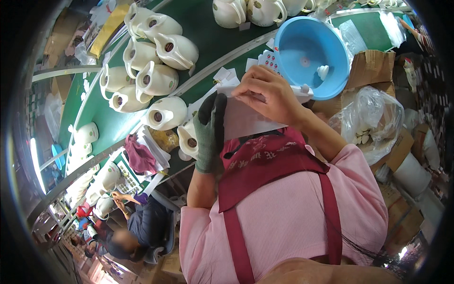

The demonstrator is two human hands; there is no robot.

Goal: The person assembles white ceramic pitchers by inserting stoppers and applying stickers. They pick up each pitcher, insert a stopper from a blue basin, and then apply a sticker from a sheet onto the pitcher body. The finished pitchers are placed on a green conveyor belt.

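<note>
A pale translucent sheet is in front of my apron. My left hand, in a dark grey-green glove, grips its left edge between thumb and fingers. My bare right hand is closed in a pinch at the sheet's upper edge, close to the gloved fingertips. Anything small between the right fingertips is hidden. A white jug with a round dark-red spot stands just left of the glove, partly covered by it. Beyond my hands lie white papers and a sheet of red round stickers.
Several white spouted jugs stand on the green belt at left and far side. A blue basin holding a small white piece is at right, beside cardboard and a clear plastic bag. A seated co-worker works at lower left.
</note>
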